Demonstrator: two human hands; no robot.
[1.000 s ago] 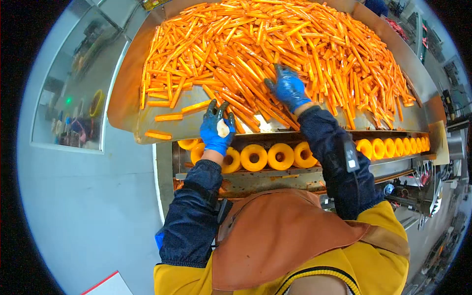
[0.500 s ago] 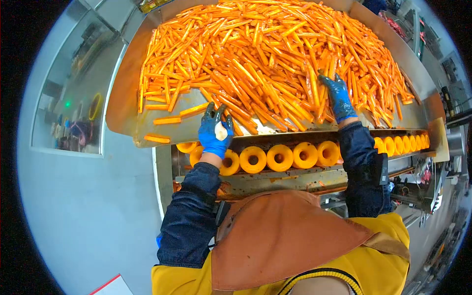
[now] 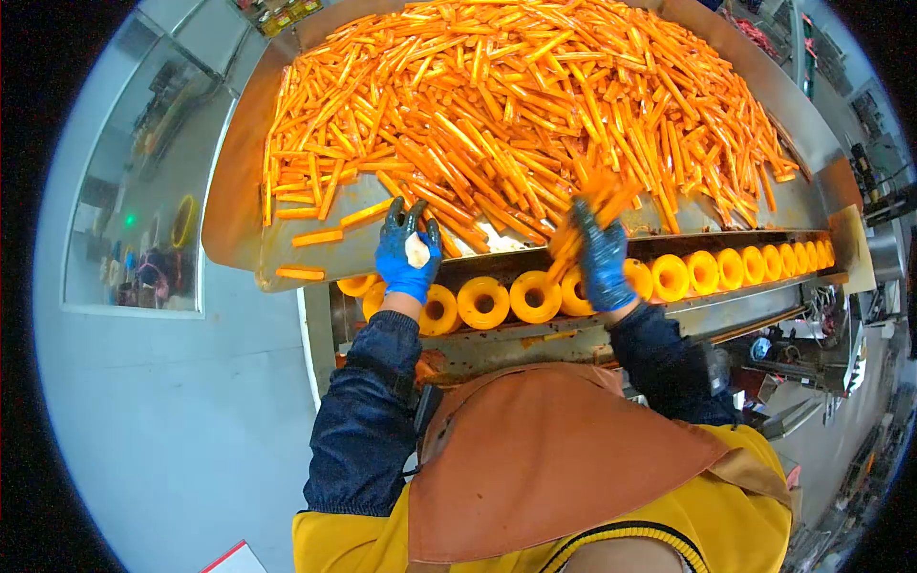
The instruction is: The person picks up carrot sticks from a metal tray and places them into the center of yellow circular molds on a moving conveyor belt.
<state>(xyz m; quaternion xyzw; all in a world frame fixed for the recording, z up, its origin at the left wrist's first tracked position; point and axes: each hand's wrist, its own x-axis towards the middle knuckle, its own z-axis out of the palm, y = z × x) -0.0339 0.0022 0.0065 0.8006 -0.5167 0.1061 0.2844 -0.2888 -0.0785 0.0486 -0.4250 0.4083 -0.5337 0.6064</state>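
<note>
Orange sticks [image 3: 497,115] are heaped on a wide metal tray [image 3: 234,181]. At the tray's front left edge is my left hand [image 3: 409,250], in a blue glove with dark fingertips; its fingers are spread and a pale patch shows on its back. My right hand [image 3: 602,256], also gloved in blue, is closed round a bunch of orange sticks [image 3: 570,239], blurred by motion. It is above the row of orange rings [image 3: 483,302] that runs below the tray's front edge.
A blue-grey wall or panel with a window [image 3: 134,210] stands at the left. A metal ledge [image 3: 506,350] lies in front of the rings. Jars [image 3: 287,14] show at the top left, and equipment with cables [image 3: 802,353] at the right.
My right hand has moved from the heap towards me and left, over the rings, and has taken hold of a bunch of sticks. My left hand has barely moved.
</note>
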